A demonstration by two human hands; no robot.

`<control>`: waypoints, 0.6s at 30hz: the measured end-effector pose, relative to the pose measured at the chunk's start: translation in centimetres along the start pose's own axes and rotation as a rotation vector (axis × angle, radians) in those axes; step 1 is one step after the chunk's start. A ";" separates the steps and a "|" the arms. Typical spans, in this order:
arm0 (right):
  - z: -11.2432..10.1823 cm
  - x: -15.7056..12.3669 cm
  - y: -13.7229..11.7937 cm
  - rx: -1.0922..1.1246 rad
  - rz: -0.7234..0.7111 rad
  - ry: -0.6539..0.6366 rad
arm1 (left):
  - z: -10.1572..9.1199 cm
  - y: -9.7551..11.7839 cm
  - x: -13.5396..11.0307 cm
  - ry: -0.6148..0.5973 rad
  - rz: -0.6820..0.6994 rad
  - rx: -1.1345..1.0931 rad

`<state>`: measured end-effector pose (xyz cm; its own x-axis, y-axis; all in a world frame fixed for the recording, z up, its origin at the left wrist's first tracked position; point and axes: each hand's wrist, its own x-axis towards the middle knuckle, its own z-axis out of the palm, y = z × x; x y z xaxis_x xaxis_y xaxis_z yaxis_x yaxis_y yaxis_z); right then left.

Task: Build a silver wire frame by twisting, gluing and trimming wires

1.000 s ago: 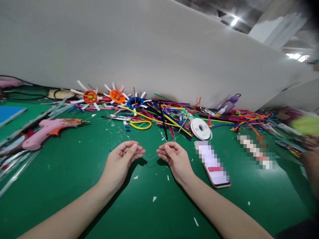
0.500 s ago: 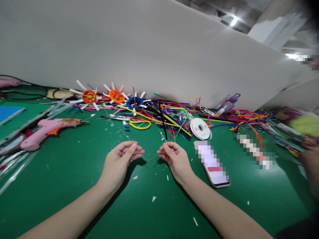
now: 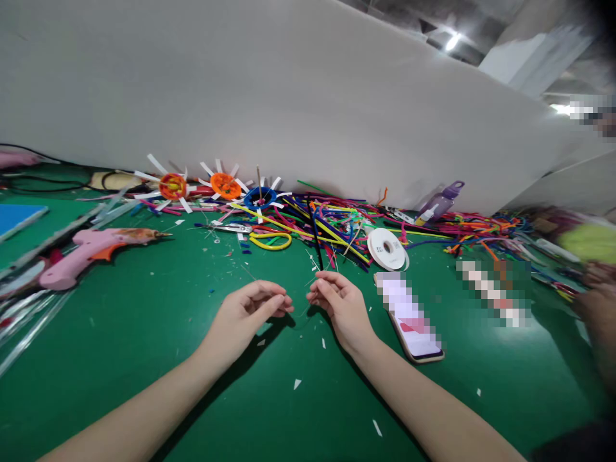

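My left hand is held over the green tabletop with its thumb pressed to the curled fingers. A thin clear thread shows faintly by its fingertips; what lies inside the pinch is hard to see. Close by on the right, my right hand pinches the same kind of thin thread, which sags in a faint curve between the two hands. Fine ends stick up above the right fingertips. The hands are apart, a small gap between them. Beyond them lie a yellow-handled pair of scissors and a heap of coloured pipe cleaners.
A pink glue gun lies on the left. Small wheels with white strips stand along the partition. On the right are a white ribbon spool, a phone and a purple bottle. A co-worker's hand shows at the far right.
My left hand has moved slightly right and down, closer to my right hand, and its fingers have curled differently. The thread between them hangs slacker. My right hand has barely moved.
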<state>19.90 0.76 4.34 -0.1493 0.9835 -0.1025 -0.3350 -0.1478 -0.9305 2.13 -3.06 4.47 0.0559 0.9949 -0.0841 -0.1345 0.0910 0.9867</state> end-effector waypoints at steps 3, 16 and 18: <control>0.0 0.0 -0.1 0.017 -0.006 0.003 | 0.2 -0.1 -0.2 -0.134 0.014 0.160; 0.7 -0.9 -0.1 -0.125 0.081 -0.278 | 0.1 0.1 0.0 -0.140 -0.009 0.050; 0.6 -0.9 0.1 -0.115 0.075 -0.290 | 0.1 0.1 -0.1 -0.154 -0.015 0.034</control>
<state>19.45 -0.24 4.59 -0.4345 0.8968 -0.0836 -0.2076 -0.1901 -0.9596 2.22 -3.11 4.59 0.2087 0.9748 -0.0792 -0.0988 0.1016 0.9899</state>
